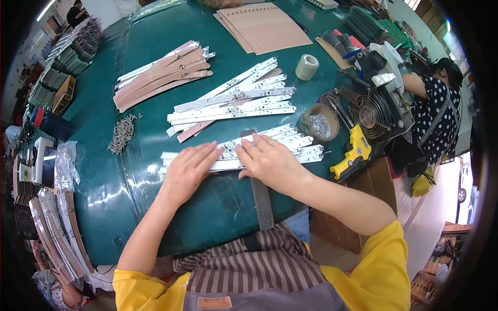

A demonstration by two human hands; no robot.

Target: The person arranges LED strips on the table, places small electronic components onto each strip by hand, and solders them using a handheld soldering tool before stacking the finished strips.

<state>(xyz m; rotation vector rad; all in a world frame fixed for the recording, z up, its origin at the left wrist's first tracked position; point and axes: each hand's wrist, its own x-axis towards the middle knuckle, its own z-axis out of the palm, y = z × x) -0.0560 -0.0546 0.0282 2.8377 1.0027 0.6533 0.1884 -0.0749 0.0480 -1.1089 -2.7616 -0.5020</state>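
My left hand (188, 168) and my right hand (268, 159) rest side by side on a pile of white circuit-board strips (308, 147) near the table's front edge. Fingers of both hands reach over the strips, and their thumbs lie along the near side, holding the pile. Strip ends stick out past each hand, most of them to the right. A dark flat bar (262, 205) runs from under the right hand toward the table edge. Just beyond lies a fanned heap of similar white strips (233, 99).
Pinkish-brown strips (168, 72) lie far left, with small metal parts (123, 133) nearer. At right are a tape roll (307, 67), a round container (320, 124), a yellow gun-shaped tool (353, 151) and a fan (369, 114). Perforated boards (262, 28) lie at the back; a person (436, 109) sits right.
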